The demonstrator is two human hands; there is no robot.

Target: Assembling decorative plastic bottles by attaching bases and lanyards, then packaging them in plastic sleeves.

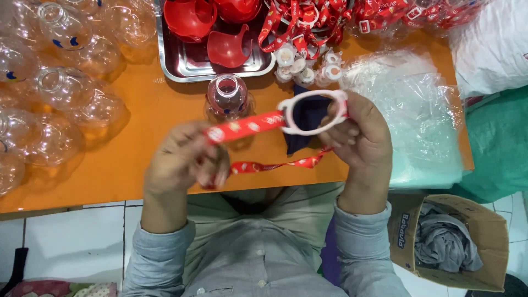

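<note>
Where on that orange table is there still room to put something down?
Bare orange table lies between the clear bottles and the single bottle, below the metal tray. The left edge is packed with bottles; the right side is covered by plastic bags; red straps crowd the back.

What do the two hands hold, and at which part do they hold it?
The right hand grips the white ring at its right side. The left hand pinches the red strap attached to that ring, near the strap's left end.
</note>
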